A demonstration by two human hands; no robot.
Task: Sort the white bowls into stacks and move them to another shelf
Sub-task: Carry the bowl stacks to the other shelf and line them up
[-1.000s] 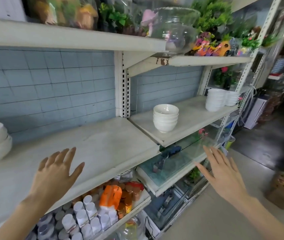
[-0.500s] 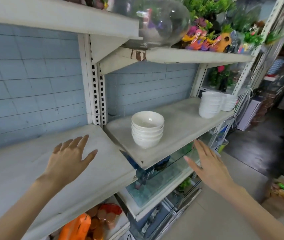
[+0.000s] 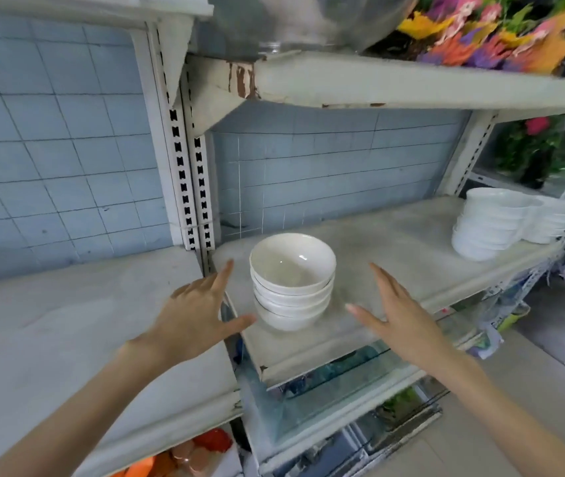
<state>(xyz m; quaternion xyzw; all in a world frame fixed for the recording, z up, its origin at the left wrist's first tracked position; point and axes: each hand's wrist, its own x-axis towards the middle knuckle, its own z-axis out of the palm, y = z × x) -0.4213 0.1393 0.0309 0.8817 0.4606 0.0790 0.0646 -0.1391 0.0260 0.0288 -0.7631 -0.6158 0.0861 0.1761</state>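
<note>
Left hand (image 3: 198, 318) flat, fingers spread, empty, thumb just beside the bowl stack (image 3: 293, 284), contact unclear. Stack is nested, glossy off-white, round, near the front-left corner of the dusty matte shelf (image 3: 394, 256); looks sorted, not yet lifted. Right hand (image 3: 401, 325) flat, empty, flanking it. Whiter stacks (image 3: 490, 225) at the right edge, likely left to move.

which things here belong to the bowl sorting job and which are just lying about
Job: near stack of cream-white ceramic bowls; far stack of white bowls; left hand; right hand.
Lying about: colourful artificial flowers; clear glass bowl; glass tank below.
</note>
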